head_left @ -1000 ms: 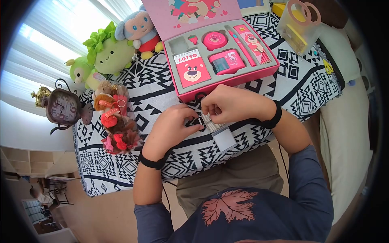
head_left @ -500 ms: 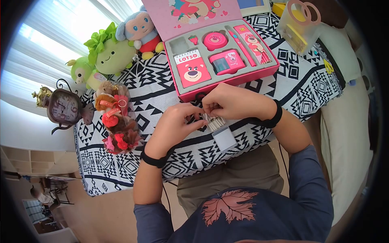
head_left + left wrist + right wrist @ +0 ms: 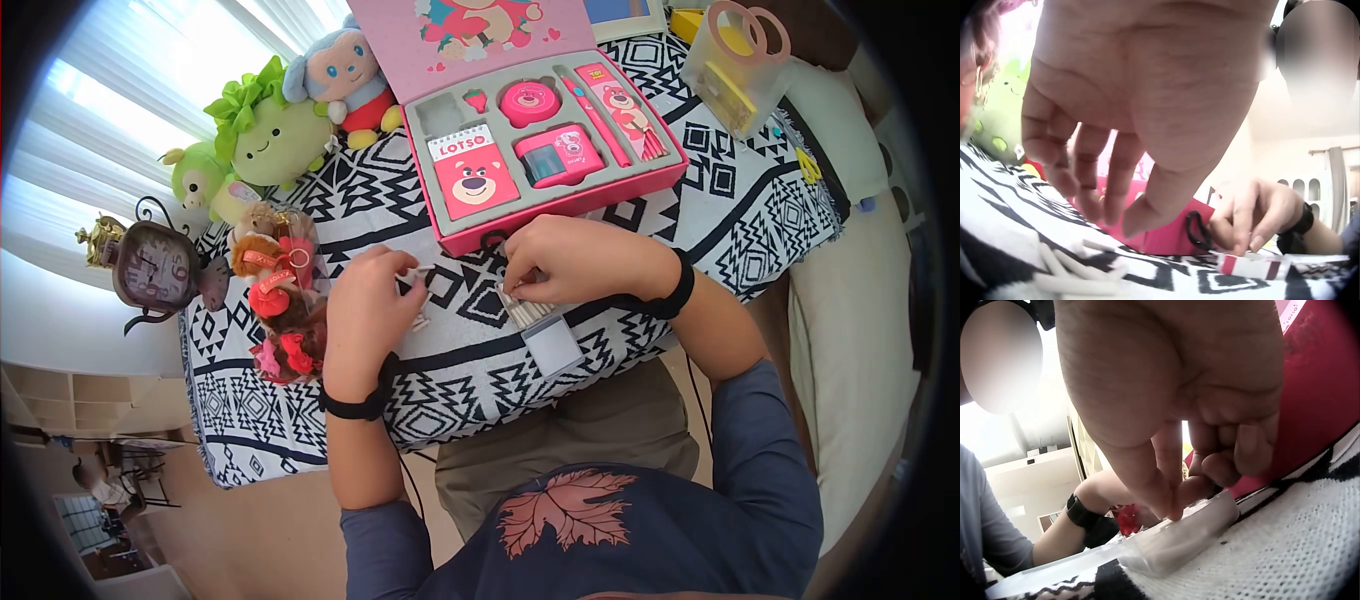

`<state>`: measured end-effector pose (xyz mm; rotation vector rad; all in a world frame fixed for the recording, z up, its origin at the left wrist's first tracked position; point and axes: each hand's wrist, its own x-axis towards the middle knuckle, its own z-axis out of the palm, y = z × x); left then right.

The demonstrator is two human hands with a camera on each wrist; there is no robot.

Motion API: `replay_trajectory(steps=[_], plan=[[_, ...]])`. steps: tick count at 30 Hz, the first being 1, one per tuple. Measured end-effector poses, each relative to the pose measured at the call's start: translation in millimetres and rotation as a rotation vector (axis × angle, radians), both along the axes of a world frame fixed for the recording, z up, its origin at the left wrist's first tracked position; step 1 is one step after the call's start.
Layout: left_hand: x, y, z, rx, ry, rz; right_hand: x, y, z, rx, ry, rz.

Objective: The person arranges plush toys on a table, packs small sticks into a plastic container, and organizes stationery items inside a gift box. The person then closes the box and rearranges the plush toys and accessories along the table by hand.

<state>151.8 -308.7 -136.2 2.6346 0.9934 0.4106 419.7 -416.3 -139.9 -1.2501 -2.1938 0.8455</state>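
The white sticks [image 3: 532,313] in front of me lie packed side by side in a small plastic box [image 3: 553,346], just below the middle of the head view and a little to the right. I'd expect each one to weigh almost nothing and to be stiff but thin enough to snap or roll, so a light fingertip pinch near one end should do better than a squeeze. The box looks light and smooth, likely to skid on the cloth if I push; I would steady it by its side walls.

My right hand [image 3: 595,260] is at the box's upper end, thumb and index tips brought together at the edge of the sticks; whether a stick is caught between them, I cannot tell. My left hand [image 3: 370,310] hangs to the left with its fingers loosely bent, thumb and index apart, just above a few loose sticks [image 3: 1075,284] that show at the lower left of the left wrist view, crossing one another. Those look easiest to lift singly, by the middle.

Under it all is the black-and-white cloth [image 3: 450,410], whose woven texture should stop some rolling. Beyond my hands, upper centre, stands the raised-lid pink gift box [image 3: 600,196]; at the left lies a clear bag of plush toys [image 3: 272,290], near a clock [image 3: 158,265].
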Motion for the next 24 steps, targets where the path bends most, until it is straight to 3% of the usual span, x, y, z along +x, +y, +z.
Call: replay_trajectory(steps=[1, 8, 12, 15, 17, 21, 24], plan=[[-2.4, 1.7, -2.2, 0.114, 0.070, 0.062, 0.1, 0.0, -1.0, 0.002, -0.012, -0.016], [3.2, 4.8, -0.7, -0.215, 0.069, 0.049, 0.0, 1.1, -0.3, 0.005, -0.001, -0.067], [5.5, 4.8, 0.8, -0.231, 0.072, 0.022, 0.8, 2.5, -1.5, 0.041, 0.028, -0.051], [9.8, -1.3, 7.2, -0.350, -0.069, -0.001, -1.8, 0.1, 6.1, -0.061, 0.139, -0.080], [19.3, -15.5, 9.4, -0.571, -0.362, -0.161, -2.6, -1.0, 8.9, -0.075, 0.281, -0.051], [28.1, -29.9, 5.5, -0.728, -0.365, -0.218, 1.0, -2.1, 13.2, -0.099, 0.274, 0.006], [28.7, -31.4, 2.2, -0.719, -0.352, -0.220, -0.5, -2.0, 10.3, -0.105, 0.328, -0.007]])
